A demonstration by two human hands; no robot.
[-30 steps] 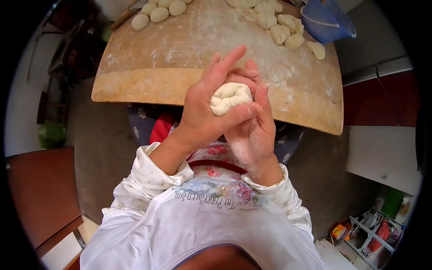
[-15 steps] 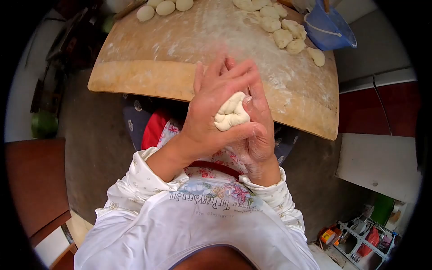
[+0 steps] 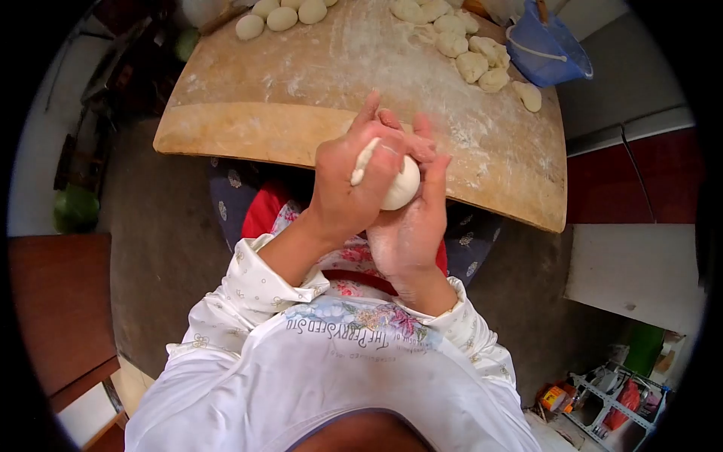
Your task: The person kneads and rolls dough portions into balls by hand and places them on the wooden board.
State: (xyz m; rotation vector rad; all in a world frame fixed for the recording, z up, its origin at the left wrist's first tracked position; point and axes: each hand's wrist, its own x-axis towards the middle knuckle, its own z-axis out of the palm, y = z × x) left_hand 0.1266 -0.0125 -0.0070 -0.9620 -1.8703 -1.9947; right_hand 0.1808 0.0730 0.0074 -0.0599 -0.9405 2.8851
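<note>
A smooth white dough ball (image 3: 404, 185) sits between my two hands, just in front of the near edge of the floured wooden board (image 3: 241, 124). My left hand (image 3: 348, 173) is curled over it, thumb pressing on top, and a strip of dough shows between thumb and palm. Beneath and beside the ball, my right hand (image 3: 413, 235) cups it in its palm, fingers bent around the far side. Flour dusts the right palm and wrist. The underside of the dough is hidden by the hands.
Several smooth round dough balls (image 3: 282, 19) stand at the board's far left. Rough dough lumps (image 3: 472, 66) lie at the far right, beside a blue plastic basket (image 3: 550, 49). A metal rack (image 3: 602, 399) with packages stands at lower right.
The fingers have closed in around the dough. It showed a folded, creased side before and now shows a smooth, rounded one. My left thumb has moved on top of it.
</note>
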